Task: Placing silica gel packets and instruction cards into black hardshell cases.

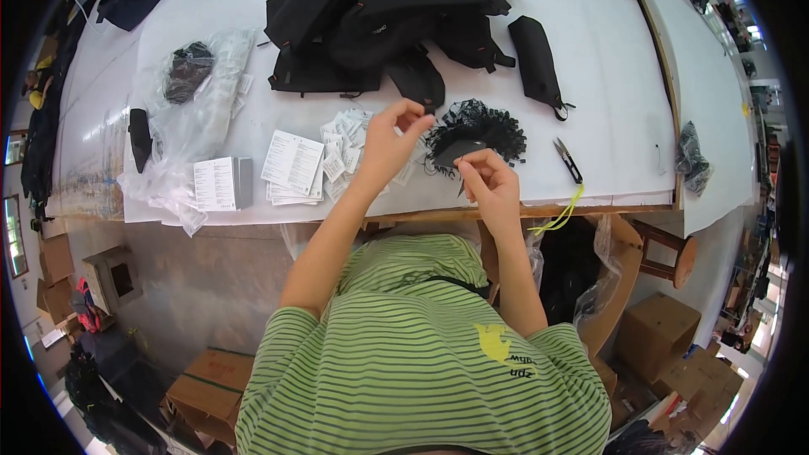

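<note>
My left hand [393,145] is raised over the table, thumb and fingers drawn together in a pinch. A tiny dark bit shows at its fingertips, close to the lower end of a black fabric bag [417,76]; what it is I cannot make out. Thumb and forefinger of my right hand [493,185] are pinched together too, with a thin dark piece at them, too small to name. Just beyond lies a bunch of black looped cords [480,126], with a dark flat piece [458,154] at its near side. Small white labels [341,143] are heaped beside my left wrist.
Black bags [379,17] are piled at the back; one slim black pouch [535,63] lies apart. Thread snips [569,160] with a yellow cord [560,215] rest at the right. Printed cards [292,160], a white card stack [221,184] and clear plastic bags [181,135] lie left.
</note>
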Motion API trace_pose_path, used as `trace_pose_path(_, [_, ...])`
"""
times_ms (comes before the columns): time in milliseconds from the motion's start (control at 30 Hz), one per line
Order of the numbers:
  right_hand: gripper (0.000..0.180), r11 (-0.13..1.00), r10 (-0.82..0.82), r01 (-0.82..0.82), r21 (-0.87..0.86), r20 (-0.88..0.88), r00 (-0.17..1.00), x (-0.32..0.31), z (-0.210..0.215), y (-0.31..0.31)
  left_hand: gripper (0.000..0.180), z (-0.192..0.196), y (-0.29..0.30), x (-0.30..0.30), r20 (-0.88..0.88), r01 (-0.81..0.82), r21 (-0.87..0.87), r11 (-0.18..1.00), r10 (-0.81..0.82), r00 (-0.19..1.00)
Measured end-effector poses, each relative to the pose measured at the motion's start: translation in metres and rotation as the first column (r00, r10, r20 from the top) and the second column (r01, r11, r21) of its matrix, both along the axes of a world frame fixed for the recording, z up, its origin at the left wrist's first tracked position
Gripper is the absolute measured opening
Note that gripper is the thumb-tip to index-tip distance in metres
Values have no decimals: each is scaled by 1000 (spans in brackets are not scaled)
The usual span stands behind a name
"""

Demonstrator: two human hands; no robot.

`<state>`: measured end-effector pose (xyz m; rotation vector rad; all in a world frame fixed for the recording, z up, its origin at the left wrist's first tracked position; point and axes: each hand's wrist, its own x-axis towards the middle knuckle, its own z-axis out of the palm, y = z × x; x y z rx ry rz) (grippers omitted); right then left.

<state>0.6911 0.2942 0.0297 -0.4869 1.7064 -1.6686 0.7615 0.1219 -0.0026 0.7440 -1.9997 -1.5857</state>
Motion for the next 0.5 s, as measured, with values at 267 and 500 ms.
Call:
trace_pose_path(267, [7, 991, 51, 3, 131, -406, 912, 13, 10, -20, 25, 23, 5, 46, -178, 205, 667, 716, -114, 977])
trace_pose_path(500, [12, 952, 282, -194, 235, -434, 856, 17, 11, -14, 23, 23, 18, 63, 25, 176, 519, 837, -221, 975])
